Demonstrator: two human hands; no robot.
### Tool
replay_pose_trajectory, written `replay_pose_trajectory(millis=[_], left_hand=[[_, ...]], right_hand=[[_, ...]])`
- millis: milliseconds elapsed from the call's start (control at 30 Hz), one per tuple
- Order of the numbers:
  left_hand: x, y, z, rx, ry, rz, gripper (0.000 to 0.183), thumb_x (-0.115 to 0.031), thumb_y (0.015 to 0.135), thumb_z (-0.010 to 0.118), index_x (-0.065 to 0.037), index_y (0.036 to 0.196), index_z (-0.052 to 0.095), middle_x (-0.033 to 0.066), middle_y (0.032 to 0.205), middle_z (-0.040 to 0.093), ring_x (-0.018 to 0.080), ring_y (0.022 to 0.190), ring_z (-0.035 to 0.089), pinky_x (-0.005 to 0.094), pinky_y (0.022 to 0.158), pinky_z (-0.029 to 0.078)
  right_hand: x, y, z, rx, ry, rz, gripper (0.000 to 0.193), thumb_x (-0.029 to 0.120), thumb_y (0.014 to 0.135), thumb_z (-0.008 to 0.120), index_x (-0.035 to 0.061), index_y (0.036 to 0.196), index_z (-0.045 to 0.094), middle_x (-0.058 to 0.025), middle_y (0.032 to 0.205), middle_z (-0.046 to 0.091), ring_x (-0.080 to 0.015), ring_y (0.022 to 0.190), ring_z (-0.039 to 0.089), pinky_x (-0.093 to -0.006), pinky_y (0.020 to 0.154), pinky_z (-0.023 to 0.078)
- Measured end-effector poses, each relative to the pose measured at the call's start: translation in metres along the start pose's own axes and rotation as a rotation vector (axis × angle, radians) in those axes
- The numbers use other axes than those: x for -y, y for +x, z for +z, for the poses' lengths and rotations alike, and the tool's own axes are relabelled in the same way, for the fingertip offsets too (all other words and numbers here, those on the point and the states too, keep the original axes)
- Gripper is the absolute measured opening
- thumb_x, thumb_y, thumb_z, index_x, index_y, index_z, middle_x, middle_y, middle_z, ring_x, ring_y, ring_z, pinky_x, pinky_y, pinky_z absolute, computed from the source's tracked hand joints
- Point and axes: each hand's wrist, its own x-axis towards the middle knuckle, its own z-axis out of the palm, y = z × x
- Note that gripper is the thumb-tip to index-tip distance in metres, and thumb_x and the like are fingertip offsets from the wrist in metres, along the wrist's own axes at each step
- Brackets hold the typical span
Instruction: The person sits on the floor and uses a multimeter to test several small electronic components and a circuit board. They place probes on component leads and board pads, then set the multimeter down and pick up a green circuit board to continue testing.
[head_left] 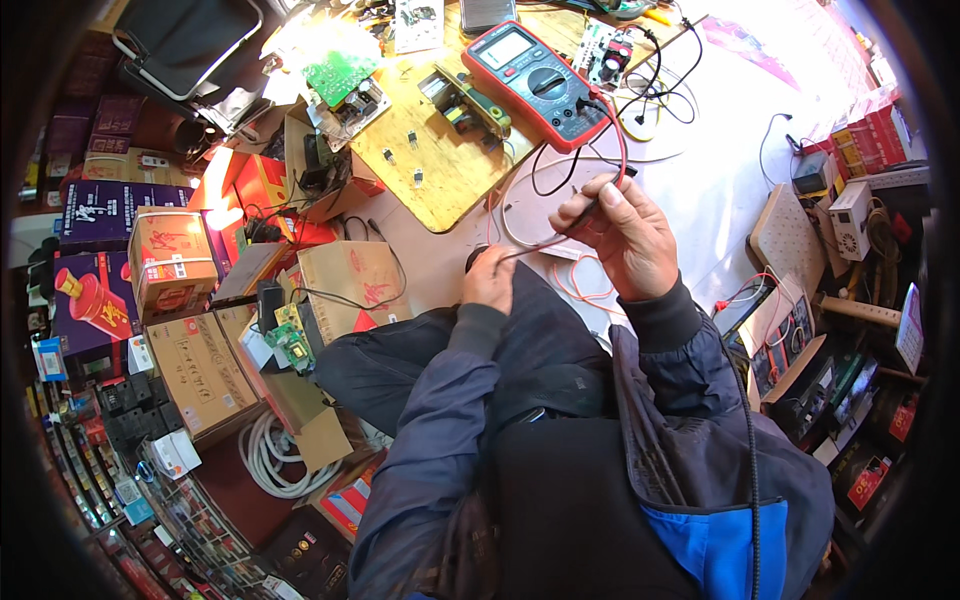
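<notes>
Raised over my lap, my right hand (628,238) pinches a dark test probe (588,217) between thumb and fingers. A thin dark lead (535,246) stretches from it to my left hand (488,281), which rests by my knee with its fingers closed round the lead. Beyond my hands, a red multimeter (537,85) with a grey face and a dial lies on a yellow wooden board (440,205). A red lead (622,145) loops from the meter down to my right hand. Several small three-legged transistors (418,178) lie on the board, left of an open yellow-and-black device (465,105).
A green circuit board (342,70) sits at the wooden board's left edge, another board (603,55) beyond the meter. Cartons (195,370) and a coiled white cable (272,455) crowd the left. Loose leads (655,95) tangle at the far right, with electronics (780,340) nearer.
</notes>
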Motion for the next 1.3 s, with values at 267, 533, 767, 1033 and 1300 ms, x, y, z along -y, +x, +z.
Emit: replay_pose_trajectory(millis=[267,533,767,1033,1300], left_hand=[[-0.057,-0.045,-0.043,-0.137,-0.262,0.204,0.028,-0.016,0.108,0.06,0.004,0.127,0.068,0.0146,0.118,0.075,0.0205,0.113,0.07,0.0311,0.1,0.052],[-0.097,-0.073,-0.037,0.089,-0.121,0.26,0.022,-0.001,0.096,0.07,0.003,0.118,0.07,0.0174,0.111,0.073,0.0297,0.106,0.072,0.0348,0.096,0.056],[-0.069,-0.087,-0.088,0.326,-0.403,-0.014,0.086,0.003,0.08,0.068,-0.003,0.16,0.038,0.0126,0.165,0.036,0.0268,0.156,0.032,0.0444,0.125,0.029],[-0.004,-0.029,-0.074,0.298,-1.719,-0.315,0.088,-0.07,0.091,0.067,0.0,0.143,0.05,0.0306,0.152,0.047,0.0396,0.146,0.046,0.0566,0.122,0.036],[0.05,-0.017,-0.115,-0.372,-1.899,-0.469,0.023,-0.022,0.104,0.064,0.001,0.102,0.066,0.0111,0.091,0.071,0.0269,0.087,0.069,0.0423,0.088,0.061]], right_hand=[[-0.096,-0.008,-0.086,-0.14,-0.325,0.478,0.052,0.023,0.102,0.063,0.0015,0.148,0.055,-0.0154,0.142,0.062,-0.0249,0.128,0.063,-0.0391,0.105,0.051],[-0.206,0.102,-0.072,-0.497,0.072,0.654,0.032,0.03,0.108,0.058,-0.0007,0.117,0.056,-0.0191,0.09,0.071,-0.0253,0.063,0.067,-0.035,0.053,0.055],[-0.12,0.071,-0.015,0.113,-0.313,0.585,0.027,0.019,0.109,0.051,-0.0029,0.11,0.066,-0.0018,0.058,0.051,-0.0124,0.044,0.043,-0.0265,0.046,0.033],[-0.051,0.001,0.033,0.469,-0.63,0.932,0.035,0.029,0.11,0.057,-0.0025,0.116,0.069,-0.0004,0.066,0.06,-0.0074,0.053,0.053,-0.0231,0.055,0.044],[-0.041,-0.006,-0.016,0.166,-0.527,0.761,0.027,0.014,0.106,0.055,-0.0055,0.119,0.067,-0.0033,0.058,0.053,-0.0129,0.048,0.051,-0.0265,0.049,0.04]])
